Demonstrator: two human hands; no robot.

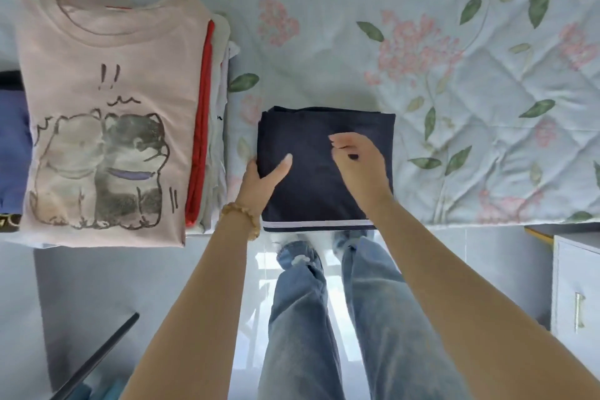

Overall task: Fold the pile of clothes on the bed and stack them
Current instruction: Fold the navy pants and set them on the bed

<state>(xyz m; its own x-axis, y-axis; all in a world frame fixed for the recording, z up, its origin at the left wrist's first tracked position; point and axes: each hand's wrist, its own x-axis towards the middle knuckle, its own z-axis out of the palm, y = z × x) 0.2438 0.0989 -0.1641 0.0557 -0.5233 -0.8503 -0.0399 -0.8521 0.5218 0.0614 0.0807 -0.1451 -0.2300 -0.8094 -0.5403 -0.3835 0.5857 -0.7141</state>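
A folded dark navy garment (pixel 311 191) with a white stripe along its near hem lies at the bed's front edge. My left hand (pixel 259 182) grips its left edge, thumb on top and fingers underneath. Over the garment's right half, my right hand (pixel 357 162) has curled fingers that seem to pinch the top layer. To the left stands a stack of folded clothes (pixel 207 114) topped by a pink T-shirt (pixel 107 114) with a cartoon animal print.
The bed carries a pale floral quilt (pixel 454 75). A blue folded garment (pixel 13 146) lies at the far left. A white cabinet (pixel 574 286) stands at the right beside the bed. My legs in jeans (pixel 324 318) are on the tiled floor.
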